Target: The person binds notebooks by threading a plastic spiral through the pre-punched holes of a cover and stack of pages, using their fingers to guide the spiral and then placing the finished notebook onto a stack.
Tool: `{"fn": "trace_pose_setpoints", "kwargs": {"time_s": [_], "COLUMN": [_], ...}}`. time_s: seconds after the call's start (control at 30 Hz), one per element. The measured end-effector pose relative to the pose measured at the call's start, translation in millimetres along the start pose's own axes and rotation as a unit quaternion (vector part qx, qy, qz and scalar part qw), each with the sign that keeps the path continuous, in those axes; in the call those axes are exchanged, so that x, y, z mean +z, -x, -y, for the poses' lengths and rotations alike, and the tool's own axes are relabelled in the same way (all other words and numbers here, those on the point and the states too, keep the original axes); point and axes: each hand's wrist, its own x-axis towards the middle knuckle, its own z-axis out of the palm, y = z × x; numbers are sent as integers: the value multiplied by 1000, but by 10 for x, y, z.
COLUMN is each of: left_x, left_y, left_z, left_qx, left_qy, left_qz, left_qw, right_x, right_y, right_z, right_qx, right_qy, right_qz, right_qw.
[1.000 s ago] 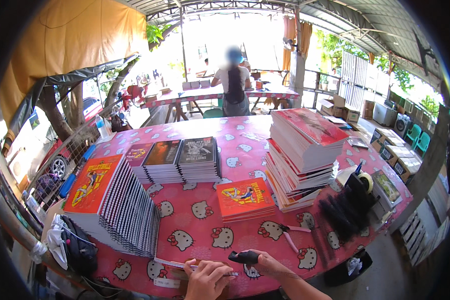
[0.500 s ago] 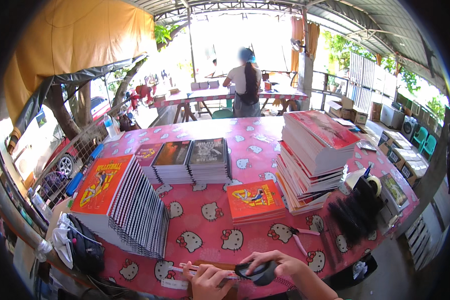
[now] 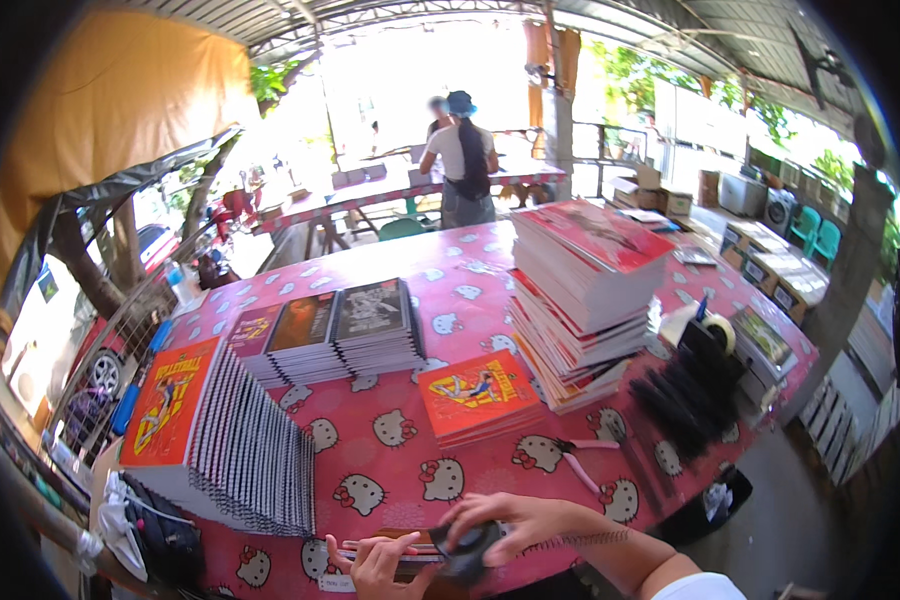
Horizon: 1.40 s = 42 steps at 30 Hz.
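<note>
I see the left hand (image 3: 382,568) gripping a thin booklet (image 3: 402,540) at the table's near edge, while the right hand (image 3: 520,525) clasps a rounded black tool (image 3: 467,553), blurred, just beside it. A dark spiral coil (image 3: 600,539) shows along the right forearm. Ahead of me on the pink cat-print tablecloth (image 3: 370,462), pink-handled pliers (image 3: 567,447) lie near a low pile of orange booklets (image 3: 480,397). To my left stands a tall stack of orange-covered spiral-bound books (image 3: 245,450); to my right, a taller red-topped stack (image 3: 592,285) and a heap of black binding coils (image 3: 688,400). Beyond, a white-shirted person (image 3: 462,160) stands at another table (image 3: 370,192).
</note>
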Motion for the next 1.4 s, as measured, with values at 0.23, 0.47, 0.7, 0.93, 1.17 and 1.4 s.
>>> {"fn": "trace_pose_setpoints", "kwargs": {"time_s": [0.23, 0.47, 0.7, 0.93, 1.17, 1.4], "left_x": [-27, -72, -79, -82, -156, -65], "left_y": [-18, -6, 24, 18, 66, 207], "left_z": [61, 65, 126, 125, 244, 616], "left_qx": [28, 19, 12, -12, -46, -70], "left_qy": [-17, -67, -67, -32, -37, 63], "left_qz": [-5, 1, 5, 16, 24, -175], "left_qw": [999, 998, 998, 999, 998, 980], "right_x": [121, 37, 91, 140, 134, 100], "right_y": [20, -52, -156, -247, -303, -371], "right_z": [-126, -166, -265, -260, -116, -246], "right_qx": [19, 10, -8, -16, -36, 61], "right_qy": [-129, -50, -120, -98, -32, 54], "right_qz": [-35, -6, 31, 39, 10, 7], "right_qw": [991, 999, 992, 994, 999, 997]}}
